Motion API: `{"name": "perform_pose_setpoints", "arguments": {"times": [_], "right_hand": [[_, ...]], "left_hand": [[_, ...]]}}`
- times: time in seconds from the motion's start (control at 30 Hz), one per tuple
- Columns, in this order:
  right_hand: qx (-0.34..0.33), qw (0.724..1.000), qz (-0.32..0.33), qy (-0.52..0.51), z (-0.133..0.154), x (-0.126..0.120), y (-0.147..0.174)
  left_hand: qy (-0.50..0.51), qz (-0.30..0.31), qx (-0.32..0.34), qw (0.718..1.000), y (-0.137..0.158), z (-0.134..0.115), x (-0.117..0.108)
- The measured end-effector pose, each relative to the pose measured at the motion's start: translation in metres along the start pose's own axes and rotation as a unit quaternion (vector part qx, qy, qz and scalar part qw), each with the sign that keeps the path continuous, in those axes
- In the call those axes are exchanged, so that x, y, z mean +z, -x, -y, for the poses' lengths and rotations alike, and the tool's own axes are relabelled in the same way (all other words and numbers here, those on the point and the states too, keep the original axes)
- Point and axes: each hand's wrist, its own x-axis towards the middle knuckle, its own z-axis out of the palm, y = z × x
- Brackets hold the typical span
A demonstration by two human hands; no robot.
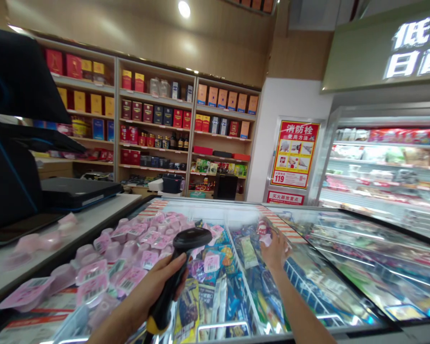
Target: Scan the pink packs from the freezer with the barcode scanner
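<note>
My left hand [160, 282] is wrapped round the handle of a black and yellow barcode scanner [192, 238], its head tilted up over the chest freezer. Left of it, a pile of pink plastic cups with barcode labels [157, 236] lies on the freezer's glass top. One similar pink labelled pack [211, 263] sits by itself just right of the scanner. Farther right, my right hand [276, 251] is closed on a small pinkish-white item [266, 239] above the glass. Blur and the fingers hide its exact kind.
Bagged frozen goods [222, 301] show under the glass. At left, a counter [7, 267] carries a dark checkout terminal [10, 129] and several pink cups [50, 241]. Shelves of boxed goods [154, 114] stand behind; a lit open chiller [387, 167] is at right.
</note>
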Motion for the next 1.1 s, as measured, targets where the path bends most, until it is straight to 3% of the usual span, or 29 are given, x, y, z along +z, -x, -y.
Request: {"name": "perform_pose_setpoints", "arguments": {"times": [0.07,0.17,0.27,0.37,0.47,0.6,0.73,0.9,1.1], "right_hand": [[-0.063,0.996,0.018,-0.063,0.022,0.002,0.004],[-0.184,0.957,0.153,-0.166,0.061,0.016,0.013],[-0.227,0.919,0.257,-0.197,0.095,0.037,0.02],[-0.245,0.904,0.288,-0.201,0.115,0.055,0.023],[-0.248,0.902,0.274,-0.224,0.122,0.065,0.026],[-0.193,0.921,0.207,-0.266,0.11,0.065,0.03],[-0.158,0.925,0.157,-0.307,0.086,0.05,0.03],[-0.157,0.917,0.143,-0.338,0.063,0.024,0.027],[-0.122,0.929,0.13,-0.324,0.043,0.017,0.025]], "left_hand": [[0.014,0.01,0.001,1.0,-0.002,0.002,0.003],[0.026,0.017,0.011,0.999,-0.003,0.005,0.006],[0.026,-0.008,-0.003,1.0,-0.003,0.006,0.005],[0.028,-0.036,-0.024,0.999,-0.001,0.005,0.003],[0.027,-0.044,-0.025,0.998,0.0,0.006,0.001],[0.027,-0.024,-0.011,0.999,-0.003,0.009,0.005],[0.027,0.01,-0.011,1.0,-0.009,0.01,0.015],[0.036,0.037,-0.015,0.999,-0.017,0.009,0.03],[0.017,0.096,-0.021,0.995,-0.024,0.008,0.044]]}}
